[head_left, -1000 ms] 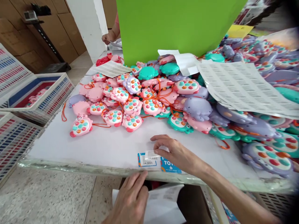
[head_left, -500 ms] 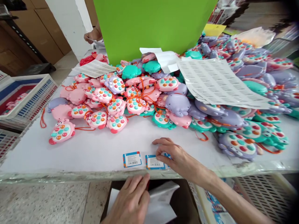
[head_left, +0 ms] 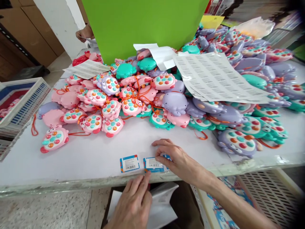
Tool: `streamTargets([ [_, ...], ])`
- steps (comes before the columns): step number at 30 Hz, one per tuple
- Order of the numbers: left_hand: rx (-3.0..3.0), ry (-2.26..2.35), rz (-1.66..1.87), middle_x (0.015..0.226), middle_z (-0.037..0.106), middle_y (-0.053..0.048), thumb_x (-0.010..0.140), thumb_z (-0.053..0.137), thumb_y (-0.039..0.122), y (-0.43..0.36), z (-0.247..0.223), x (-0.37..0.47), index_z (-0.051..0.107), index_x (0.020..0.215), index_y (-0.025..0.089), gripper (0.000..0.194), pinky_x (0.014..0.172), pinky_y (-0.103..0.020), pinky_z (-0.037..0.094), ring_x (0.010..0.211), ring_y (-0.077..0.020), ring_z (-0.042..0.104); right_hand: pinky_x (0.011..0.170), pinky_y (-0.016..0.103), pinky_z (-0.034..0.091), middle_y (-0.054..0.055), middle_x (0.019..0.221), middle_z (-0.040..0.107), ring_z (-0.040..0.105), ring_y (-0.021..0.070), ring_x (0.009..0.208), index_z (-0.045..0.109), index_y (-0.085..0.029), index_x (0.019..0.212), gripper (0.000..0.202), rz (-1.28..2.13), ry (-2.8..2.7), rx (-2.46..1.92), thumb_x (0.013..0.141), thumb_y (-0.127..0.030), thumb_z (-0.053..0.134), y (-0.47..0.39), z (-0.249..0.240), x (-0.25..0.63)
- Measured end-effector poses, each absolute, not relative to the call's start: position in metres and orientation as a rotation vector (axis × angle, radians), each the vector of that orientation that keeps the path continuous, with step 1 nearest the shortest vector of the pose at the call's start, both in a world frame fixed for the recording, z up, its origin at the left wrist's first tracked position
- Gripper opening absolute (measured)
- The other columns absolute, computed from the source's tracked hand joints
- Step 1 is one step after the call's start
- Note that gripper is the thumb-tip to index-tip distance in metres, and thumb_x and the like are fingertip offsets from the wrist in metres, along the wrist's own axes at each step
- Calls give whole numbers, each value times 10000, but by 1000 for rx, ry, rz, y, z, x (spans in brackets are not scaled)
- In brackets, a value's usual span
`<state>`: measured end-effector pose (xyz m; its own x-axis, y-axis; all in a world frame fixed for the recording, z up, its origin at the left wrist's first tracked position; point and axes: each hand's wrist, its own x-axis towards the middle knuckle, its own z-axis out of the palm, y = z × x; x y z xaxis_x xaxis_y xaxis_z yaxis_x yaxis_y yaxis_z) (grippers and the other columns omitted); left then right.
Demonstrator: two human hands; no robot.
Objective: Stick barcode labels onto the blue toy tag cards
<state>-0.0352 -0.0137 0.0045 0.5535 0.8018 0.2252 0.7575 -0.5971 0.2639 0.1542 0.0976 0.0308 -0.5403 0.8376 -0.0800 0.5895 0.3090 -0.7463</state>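
Left hand: the left hand (head_left: 133,202) is at about six-thirty, fingers together and nearly straight, forefinger tip at the table edge just below the middle card; any grip underneath is hidden.
Lap: a creased white sheet (head_left: 164,205) at six o'clock, partly beneath the left hand.
Basket: a cream plastic basket (head_left: 269,190) at four o'clock, below the table.
Right hand: the right hand (head_left: 175,159), at five o'clock, is half curled — thumb and forefinger close together by the right end of a white label (head_left: 152,163); whether they pinch it, I cannot tell.
Cards: three blue cards on the white table (head_left: 90,159) — the left card (head_left: 130,163) at seven, bearing a label; the middle card (head_left: 156,170) at six, under the white label; the right card (head_left: 168,157) at five, mostly hidden by the right hand.
Toys: a pile of pink, purple and green animal toys (head_left: 164,81) spans nine to two.
Label sheets: printed sheets (head_left: 219,76) on the pile, two o'clock.
Crate: a white crate (head_left: 33,101), nine o'clock.
Board: a green board (head_left: 145,28), twelve o'clock.
Co-worker: another person's hand (head_left: 85,33) with paper, between ten and eleven.
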Motion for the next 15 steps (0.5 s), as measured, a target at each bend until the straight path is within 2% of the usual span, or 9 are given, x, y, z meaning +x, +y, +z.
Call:
streamTargets([
  [5,2730,1296,292,1337,490,-189,783,456,99,-6,10,-30,586,878,128,164,965,-454,417,1261,-327,408,827,321,461,81,1085,624,607,180,944,519,-210,861,91,1177,-2127,-1319,902,-213,438,95,38,159],
  [10,2765,1263,275,1365,449,-213,729,429,32,1,7,-30,570,896,112,232,997,-502,361,1340,-337,271,847,329,452,79,1070,624,571,199,1057,513,-219,815,123,1154,-2125,-1315,904,-219,428,99,40,162],
  [12,2757,1265,296,1374,444,-202,738,410,11,0,6,-33,571,883,117,242,999,-507,358,1346,-328,259,844,333,462,83,1028,641,555,209,1080,522,-217,792,135,1085,-2158,-1292,894,-200,435,100,39,161],
  [15,2760,1263,377,1347,484,-178,820,369,33,-8,6,-37,582,831,134,236,979,-477,392,1318,-305,327,861,348,469,101,1067,641,540,226,1100,553,-207,751,154,992,-2231,-1287,867,-152,466,100,38,159],
])
